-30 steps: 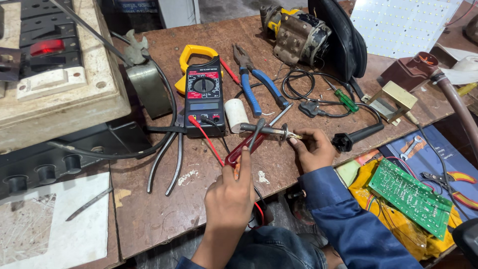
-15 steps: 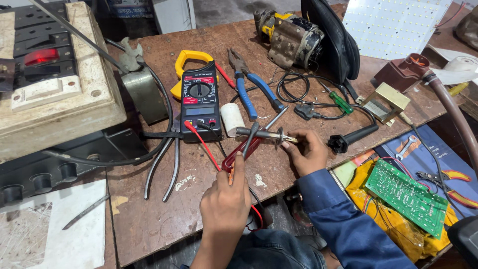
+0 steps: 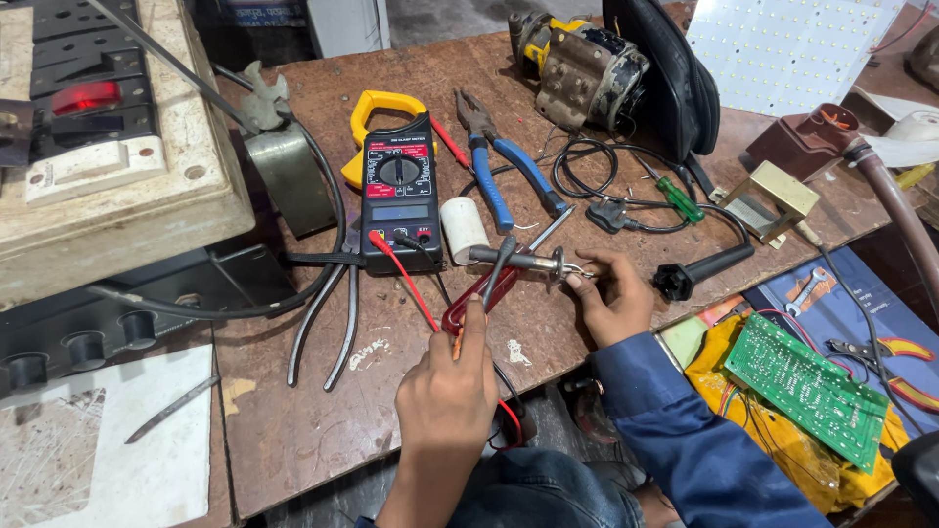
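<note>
Tool-strewn brown workbench [image 3: 323, 440], multimeter [image 3: 398, 200], pliers [image 3: 504, 166]

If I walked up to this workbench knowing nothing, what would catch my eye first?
Probably the two hands at the bench's near edge: the left hand holds a red probe, while the right hand pinches the tip of a metal rod lying across the wood. Just behind them sits a black clamp meter with a yellow jaw, and to the right a green circuit board rests on yellow cloth.

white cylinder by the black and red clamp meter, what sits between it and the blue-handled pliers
In the head view, nothing: only bare brown bench lies between the white cylinder and the blue-handled pliers; the black and red clamp meter lies on the cylinder's other side.
</note>
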Demonstrator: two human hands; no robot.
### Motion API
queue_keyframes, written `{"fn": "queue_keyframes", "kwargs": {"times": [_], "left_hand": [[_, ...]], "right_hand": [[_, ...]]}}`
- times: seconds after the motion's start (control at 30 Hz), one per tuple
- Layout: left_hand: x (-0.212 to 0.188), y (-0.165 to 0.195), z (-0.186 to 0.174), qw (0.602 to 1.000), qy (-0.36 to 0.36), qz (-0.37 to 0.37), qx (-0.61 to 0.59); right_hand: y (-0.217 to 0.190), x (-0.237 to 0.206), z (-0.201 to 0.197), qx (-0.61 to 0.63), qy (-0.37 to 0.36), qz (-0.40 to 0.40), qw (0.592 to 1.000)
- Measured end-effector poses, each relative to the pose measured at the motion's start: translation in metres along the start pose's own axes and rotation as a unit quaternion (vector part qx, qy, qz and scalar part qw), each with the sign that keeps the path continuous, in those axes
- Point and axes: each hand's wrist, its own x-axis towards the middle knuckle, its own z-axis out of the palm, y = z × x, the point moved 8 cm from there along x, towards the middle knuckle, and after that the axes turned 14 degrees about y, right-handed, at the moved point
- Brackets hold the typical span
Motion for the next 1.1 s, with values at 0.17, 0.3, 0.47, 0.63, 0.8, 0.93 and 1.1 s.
{"fn": "queue_keyframes", "kwargs": {"times": [0.17, 0.3, 0.47, 0.63, 0.8, 0.93, 1.1], "left_hand": [[0.001, 0.002, -0.005, 1.000, -0.002, 0.003, -0.011], [0.002, 0.003, -0.009, 1.000, -0.006, 0.005, -0.016], [0.004, 0.004, -0.010, 1.000, 0.017, 0.008, -0.014], [0.003, 0.004, -0.010, 1.000, 0.020, 0.013, -0.006], [0.004, 0.005, -0.010, 1.000, 0.019, 0.015, 0.007], [0.004, 0.004, -0.006, 1.000, -0.008, 0.005, 0.008], [0.004, 0.004, -0.008, 1.000, -0.006, 0.009, 0.002]], "right_hand": [[0.001, 0.000, -0.001, 0.015, 0.001, 0.015, 1.000], [-0.006, -0.001, -0.003, -0.026, 0.003, -0.017, 0.999], [0.000, 0.000, 0.001, 0.004, 0.001, 0.016, 1.000], [0.007, -0.002, 0.001, 0.037, -0.002, 0.041, 0.998], [0.009, -0.003, 0.002, 0.076, -0.004, 0.072, 0.995], [0.007, -0.004, -0.001, 0.049, 0.000, 0.087, 0.995], [0.003, -0.003, 0.000, 0.052, -0.001, 0.082, 0.995]]}}
